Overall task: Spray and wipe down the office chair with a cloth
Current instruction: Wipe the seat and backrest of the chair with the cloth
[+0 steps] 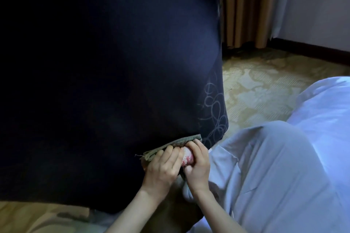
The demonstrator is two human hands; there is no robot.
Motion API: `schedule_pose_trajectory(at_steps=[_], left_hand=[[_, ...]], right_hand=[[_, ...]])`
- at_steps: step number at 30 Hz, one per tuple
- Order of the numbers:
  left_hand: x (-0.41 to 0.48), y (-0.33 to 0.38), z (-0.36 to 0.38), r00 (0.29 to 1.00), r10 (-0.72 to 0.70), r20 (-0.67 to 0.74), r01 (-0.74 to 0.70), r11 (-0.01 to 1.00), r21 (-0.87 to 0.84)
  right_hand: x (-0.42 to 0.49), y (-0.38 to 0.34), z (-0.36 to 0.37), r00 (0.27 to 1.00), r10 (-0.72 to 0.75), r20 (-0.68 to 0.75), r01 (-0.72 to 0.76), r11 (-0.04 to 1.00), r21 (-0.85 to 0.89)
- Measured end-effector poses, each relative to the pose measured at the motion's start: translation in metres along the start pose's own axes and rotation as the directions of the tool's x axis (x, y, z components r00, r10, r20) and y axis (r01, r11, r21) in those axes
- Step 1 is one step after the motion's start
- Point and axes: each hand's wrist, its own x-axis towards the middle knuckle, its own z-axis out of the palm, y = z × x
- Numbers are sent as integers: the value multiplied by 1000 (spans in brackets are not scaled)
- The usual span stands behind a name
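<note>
Dark chair fabric: both hands, left and right, grip the cloth; best pressed flat, wiping in overlapping strokes.

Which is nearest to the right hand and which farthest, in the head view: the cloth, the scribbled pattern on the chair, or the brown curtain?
From the right hand:
1. Cloth: gripped in its fingers, against the chair.
2. Scribbled pattern: just above, on the chair's right edge.
3. Brown curtain: far off, upper right, by the wall.
</note>
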Motion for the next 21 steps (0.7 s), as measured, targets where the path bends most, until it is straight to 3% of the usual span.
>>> schedule_pose_trajectory(at_steps=[3, 9, 15, 21], left_hand=[[-13, 3, 9, 997, 28, 78, -28, 1000, -4], [-22, 3, 9, 980, 96, 172, -92, 995, -33], [29, 0, -17, 985, 76, 153, -82, 996, 33], [146, -10, -64, 990, 119, 68, -129, 979, 155]], right_hand=[[-14, 9, 3, 991, 111, 71, -112, 994, 6], [-20, 6, -2, 962, 198, 189, -204, 979, 9], [10, -26, -15, 992, 124, -3, -122, 980, 158], [93, -74, -55, 980, -60, -188, 113, 953, 281]])
